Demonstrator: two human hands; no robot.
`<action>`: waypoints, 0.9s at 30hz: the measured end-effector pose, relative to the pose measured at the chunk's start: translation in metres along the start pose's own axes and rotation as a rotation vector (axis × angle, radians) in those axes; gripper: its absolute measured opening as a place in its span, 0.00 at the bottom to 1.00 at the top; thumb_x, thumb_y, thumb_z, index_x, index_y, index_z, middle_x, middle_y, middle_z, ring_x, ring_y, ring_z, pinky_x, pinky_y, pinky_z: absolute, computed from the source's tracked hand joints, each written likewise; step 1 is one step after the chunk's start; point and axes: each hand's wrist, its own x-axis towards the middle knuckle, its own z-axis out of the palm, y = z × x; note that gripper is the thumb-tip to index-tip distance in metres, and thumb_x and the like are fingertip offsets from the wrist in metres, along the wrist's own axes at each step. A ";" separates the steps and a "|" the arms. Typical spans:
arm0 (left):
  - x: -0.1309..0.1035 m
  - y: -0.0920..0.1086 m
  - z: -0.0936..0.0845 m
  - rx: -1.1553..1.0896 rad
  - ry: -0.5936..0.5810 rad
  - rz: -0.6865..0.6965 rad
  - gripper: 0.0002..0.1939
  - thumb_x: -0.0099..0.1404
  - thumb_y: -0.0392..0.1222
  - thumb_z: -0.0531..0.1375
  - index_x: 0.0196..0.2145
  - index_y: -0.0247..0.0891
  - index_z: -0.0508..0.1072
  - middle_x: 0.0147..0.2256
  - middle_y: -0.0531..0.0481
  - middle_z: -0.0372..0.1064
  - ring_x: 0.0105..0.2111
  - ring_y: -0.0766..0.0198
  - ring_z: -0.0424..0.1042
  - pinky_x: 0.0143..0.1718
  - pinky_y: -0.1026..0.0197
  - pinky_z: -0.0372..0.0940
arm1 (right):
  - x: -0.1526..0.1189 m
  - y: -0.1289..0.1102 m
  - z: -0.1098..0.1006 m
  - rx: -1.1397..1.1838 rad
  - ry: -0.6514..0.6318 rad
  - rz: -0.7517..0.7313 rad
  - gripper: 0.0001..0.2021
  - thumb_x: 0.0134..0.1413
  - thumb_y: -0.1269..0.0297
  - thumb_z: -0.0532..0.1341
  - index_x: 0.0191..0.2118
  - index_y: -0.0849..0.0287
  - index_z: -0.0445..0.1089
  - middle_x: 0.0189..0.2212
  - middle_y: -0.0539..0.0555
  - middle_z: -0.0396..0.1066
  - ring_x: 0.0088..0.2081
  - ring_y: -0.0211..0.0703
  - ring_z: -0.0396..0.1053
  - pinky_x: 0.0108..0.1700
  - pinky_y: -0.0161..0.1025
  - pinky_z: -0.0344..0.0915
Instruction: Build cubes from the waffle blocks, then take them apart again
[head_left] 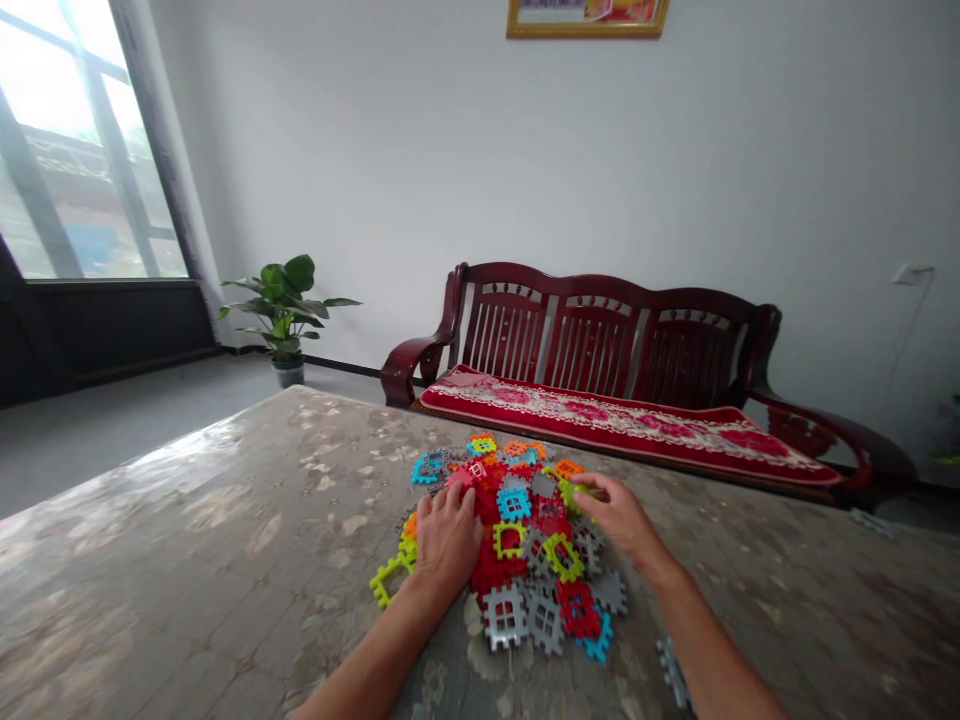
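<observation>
A heap of colourful plastic interlocking tiles with notched edges lies on the table, many with window-like cutouts. My left hand (448, 535) rests over the heap's left side, fingers stretched forward, with a red tile (477, 470) just beyond the fingertips. On the other side, my right hand (611, 510) pinches the edge of a lime green tile (571, 494). Between the hands are a blue window tile (514, 503) and a lime green frame tile (509, 541). Nearer me lie a grey window tile (505, 617) and a red tile (578, 609). My left palm hides part of the heap.
A patterned cover lies over the table (225, 560). One grey tile (673, 672) is beside my right forearm, another (872, 522) near the right edge. Behind stands a dark red wooden bench (585, 340) with a red floral cover; a potted plant (283, 310) is at left.
</observation>
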 end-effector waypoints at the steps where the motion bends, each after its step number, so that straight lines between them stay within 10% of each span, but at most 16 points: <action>1: 0.000 0.000 0.000 0.005 -0.001 0.001 0.18 0.61 0.37 0.54 0.49 0.41 0.72 0.54 0.42 0.67 0.51 0.50 0.65 0.54 0.47 0.54 | -0.003 -0.011 0.004 0.075 -0.028 -0.024 0.20 0.43 0.54 0.63 0.43 0.57 0.75 0.43 0.56 0.75 0.41 0.48 0.71 0.45 0.43 0.66; 6: 0.001 -0.003 -0.002 0.036 -0.033 -0.010 0.18 0.61 0.36 0.53 0.49 0.41 0.73 0.52 0.42 0.68 0.48 0.51 0.68 0.51 0.47 0.56 | -0.019 -0.024 0.013 0.223 -0.078 -0.013 0.25 0.47 0.50 0.61 0.50 0.56 0.72 0.45 0.57 0.75 0.45 0.50 0.71 0.44 0.44 0.68; 16: 0.014 -0.010 -0.026 -0.067 -0.066 -0.139 0.18 0.65 0.43 0.51 0.50 0.46 0.73 0.53 0.47 0.70 0.51 0.55 0.68 0.52 0.52 0.58 | -0.035 0.088 0.006 -0.400 0.284 -0.038 0.21 0.50 0.57 0.52 0.46 0.57 0.72 0.46 0.59 0.73 0.50 0.53 0.68 0.55 0.49 0.61; 23: 0.063 -0.049 -0.040 -0.093 -0.161 -0.292 0.23 0.61 0.43 0.54 0.55 0.47 0.68 0.55 0.48 0.67 0.53 0.54 0.67 0.49 0.56 0.62 | -0.034 0.098 0.013 -0.501 0.276 -0.047 0.20 0.52 0.58 0.50 0.46 0.56 0.72 0.47 0.58 0.72 0.51 0.53 0.67 0.56 0.49 0.60; 27: 0.100 -0.062 -0.030 -0.013 -0.288 -0.137 0.30 0.60 0.45 0.55 0.61 0.39 0.61 0.58 0.38 0.62 0.57 0.48 0.62 0.51 0.52 0.62 | -0.033 0.098 0.013 -0.493 0.276 -0.040 0.19 0.52 0.58 0.50 0.46 0.55 0.72 0.47 0.57 0.72 0.51 0.53 0.67 0.57 0.49 0.60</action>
